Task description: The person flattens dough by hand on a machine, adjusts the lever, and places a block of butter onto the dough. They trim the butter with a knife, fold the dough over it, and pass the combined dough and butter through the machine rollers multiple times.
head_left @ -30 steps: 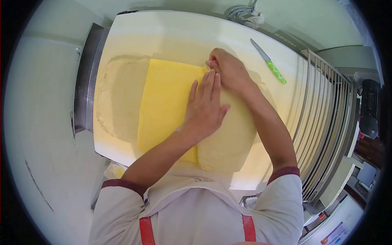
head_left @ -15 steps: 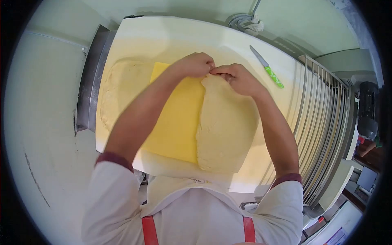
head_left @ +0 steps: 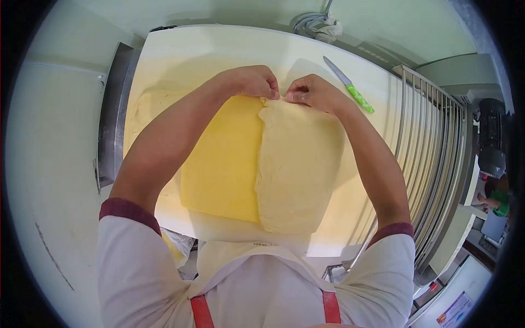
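Observation:
A pale dough sheet (head_left: pixel 301 169) lies folded over the right part of a flat yellow slab (head_left: pixel 221 164) that looks like butter. The slab's left half shows bare, and more dough (head_left: pixel 143 112) spreads out beneath it to the left. At the far edge of the fold, my left hand (head_left: pixel 256 81) pinches the dough near its corner with thumb and fingertips. Just to its right, my right hand (head_left: pixel 314 93) grips the same edge between thumb and fingers. A narrow gap separates the two hands.
A knife (head_left: pixel 355 93) with a green patterned handle lies on the white table (head_left: pixel 219 44), right of my hands. Metal bars (head_left: pixel 424 142) run along the table's right side. A coiled hose (head_left: pixel 311 24) hangs at the back wall. Another person's arm (head_left: pixel 486 202) shows far right.
My hands have moved slightly apart along the far dough edge, where their fingers were nearly touching before. The view has shifted a little. The other person's green sleeve shows more.

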A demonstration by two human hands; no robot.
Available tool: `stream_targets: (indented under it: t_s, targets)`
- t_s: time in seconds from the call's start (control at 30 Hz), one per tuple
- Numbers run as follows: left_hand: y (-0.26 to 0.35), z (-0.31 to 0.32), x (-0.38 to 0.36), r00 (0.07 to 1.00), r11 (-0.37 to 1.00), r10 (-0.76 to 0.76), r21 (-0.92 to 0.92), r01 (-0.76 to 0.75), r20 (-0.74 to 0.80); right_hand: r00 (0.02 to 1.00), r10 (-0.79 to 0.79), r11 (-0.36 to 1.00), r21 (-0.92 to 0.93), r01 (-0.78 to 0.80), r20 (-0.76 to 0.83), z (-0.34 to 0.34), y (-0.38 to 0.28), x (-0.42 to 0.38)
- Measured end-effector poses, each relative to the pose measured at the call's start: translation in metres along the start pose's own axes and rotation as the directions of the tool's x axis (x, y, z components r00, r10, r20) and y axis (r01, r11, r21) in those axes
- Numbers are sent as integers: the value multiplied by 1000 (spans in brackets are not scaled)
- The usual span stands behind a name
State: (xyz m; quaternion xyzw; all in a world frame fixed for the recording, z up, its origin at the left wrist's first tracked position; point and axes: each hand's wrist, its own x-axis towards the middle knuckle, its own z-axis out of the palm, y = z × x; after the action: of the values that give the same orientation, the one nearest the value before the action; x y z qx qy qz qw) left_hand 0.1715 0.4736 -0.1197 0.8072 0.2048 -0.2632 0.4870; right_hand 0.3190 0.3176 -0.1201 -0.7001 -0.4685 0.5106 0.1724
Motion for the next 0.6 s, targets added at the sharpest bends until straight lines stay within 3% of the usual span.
stream_targets:
  t_s: [0.1,0.2,0.3,0.4,0.5,0.6]
  targets:
    - [6,17,9,994,976,80,-194,-94,-76,993,-13,992,120,27,-118,-11,10,-22]
    - [25,34,22,995,995,102,-18,-103,-18,985,-66,990,-133,45,-161,-9,22,-35]
    - [27,28,21,994,981,104,-166,-96,41,994,79,997,-3,-79,71,-17,21,-24]
    - [28,27,19,995,981,101,-168,-97,17,992,102,980,161,-113,78,-17,25,-26]
    - [37,33,25,988,987,148,-53,-150,-45,984,-66,997,36,73,-163,-24,32,-37]
    - [58,45,28,987,980,159,114,-160,15,988,-53,969,231,86,-147,-35,46,-46]
